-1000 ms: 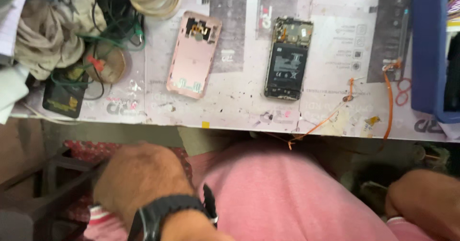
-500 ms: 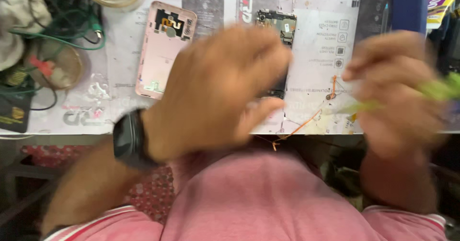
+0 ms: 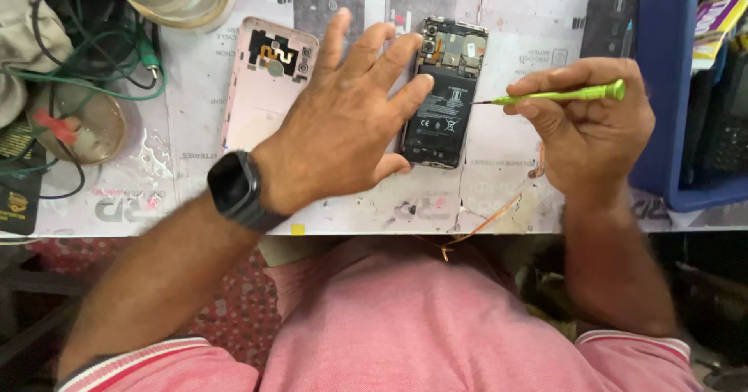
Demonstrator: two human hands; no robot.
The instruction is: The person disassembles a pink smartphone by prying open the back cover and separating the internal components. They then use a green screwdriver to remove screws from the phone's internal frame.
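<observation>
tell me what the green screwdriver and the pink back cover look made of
Green screwdriver: glossy, translucent-looking plastic handle with a thin dark tip, probably steel. Pink back cover: smooth matte shell, likely painted metal or plastic; its inner side shows, so the look leaves that open.

A worn workbench (image 3: 195, 181) carries an opened phone (image 3: 446, 104), pink back cover (image 3: 261, 96) and tangled wires (image 3: 86, 72).

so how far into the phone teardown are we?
Done: pink back cover is off, lying beside the opened phone. In hand: left hand steadies the phone, right hand brings the green screwdriver to its edge. Left: battery and board look still in place.
</observation>
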